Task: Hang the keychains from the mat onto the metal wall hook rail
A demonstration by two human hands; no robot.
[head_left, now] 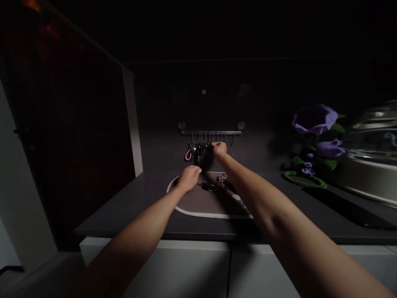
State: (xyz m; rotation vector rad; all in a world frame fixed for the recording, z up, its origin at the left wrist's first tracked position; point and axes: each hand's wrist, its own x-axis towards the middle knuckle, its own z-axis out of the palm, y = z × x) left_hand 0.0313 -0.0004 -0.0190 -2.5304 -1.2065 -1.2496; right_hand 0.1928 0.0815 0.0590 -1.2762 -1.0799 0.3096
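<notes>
My right hand [220, 149] is raised to the hook rail [211, 133] on the dark wall, its fingers pinched together just under the hooks. What sits between those fingertips is hidden. Dark keys or small key rings [203, 146] hang from the hooks to its left, and a pink loop strap [188, 154] hangs further left. Lower down, my left hand [190, 177] hovers over the left part of a brown mat [198, 203] with a white border, its fingers drawn together; I cannot see what they hold. Dark glasses [208, 186] and a cluster of small trinkets [223, 180] lie on the mat.
To the right are purple flowers [331, 148] with a green ring base, a long black flat object [347, 209] and a large pale container with a clear lid [369, 165]. The grey countertop [124, 211] tops white cabinets. A tall panel [132, 120] stands at the left.
</notes>
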